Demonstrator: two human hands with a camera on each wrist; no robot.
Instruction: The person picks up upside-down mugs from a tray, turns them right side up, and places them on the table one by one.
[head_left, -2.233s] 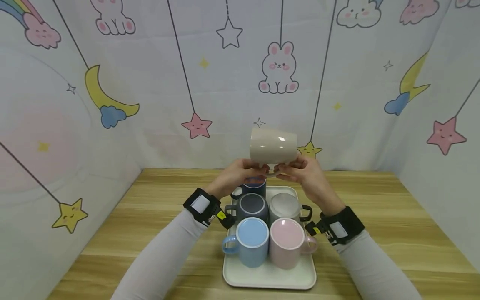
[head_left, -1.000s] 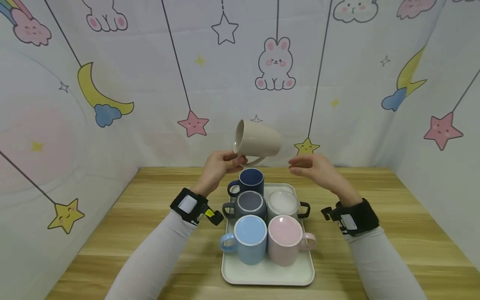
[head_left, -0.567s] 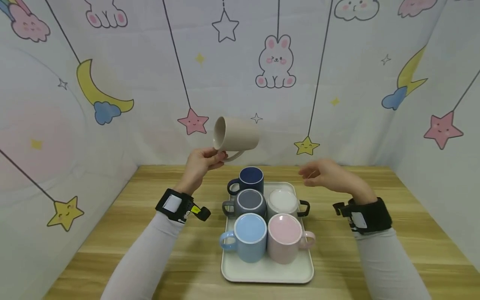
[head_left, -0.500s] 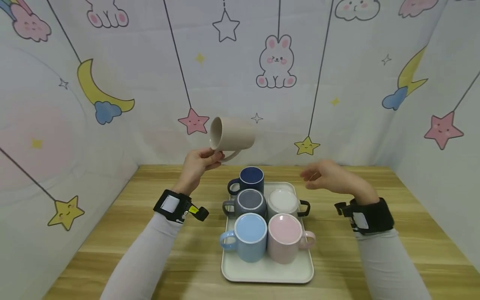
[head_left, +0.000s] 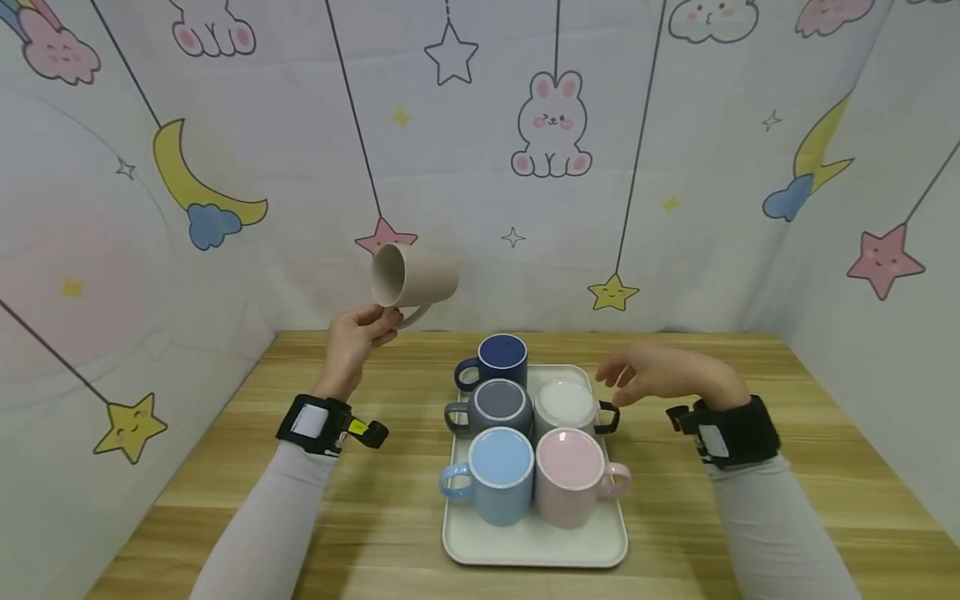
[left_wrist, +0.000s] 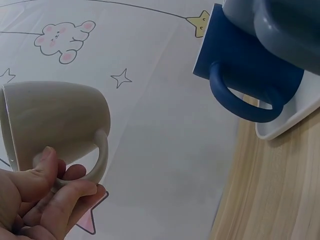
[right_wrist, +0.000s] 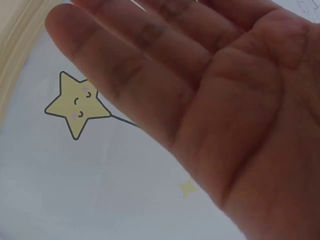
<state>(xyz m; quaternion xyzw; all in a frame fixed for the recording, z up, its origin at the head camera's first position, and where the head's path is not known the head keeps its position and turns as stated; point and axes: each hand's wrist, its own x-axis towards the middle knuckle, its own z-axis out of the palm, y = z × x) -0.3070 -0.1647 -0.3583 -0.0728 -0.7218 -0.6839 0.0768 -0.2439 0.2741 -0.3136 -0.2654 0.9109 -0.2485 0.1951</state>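
Observation:
Tipped on its side in the air, a cream mug [head_left: 426,277] has its mouth facing left and its handle downward. My left hand [head_left: 354,346] pinches that handle, thumb on one side and fingers curled on the other, as the left wrist view also shows on the mug [left_wrist: 62,120]. Over the tray's right side hovers my right hand [head_left: 660,372], holding nothing; its relaxed fingers are near the black handle of a white mug [head_left: 566,406]. The right wrist view shows my right palm [right_wrist: 240,105] with fingers extended.
On a white tray [head_left: 536,550] stand a navy mug [head_left: 502,358], a grey mug [head_left: 499,406], a light blue mug [head_left: 501,479] and a pink mug [head_left: 570,479]. The navy mug is upright; the others appear upside down. The wooden table [head_left: 360,500] surrounds the tray; a printed cloth [head_left: 480,167] hangs behind.
My right hand has let go of the cream mug, moved right, then lowered toward the white mug. My left hand has carried the cream mug left, turning its mouth more into view.

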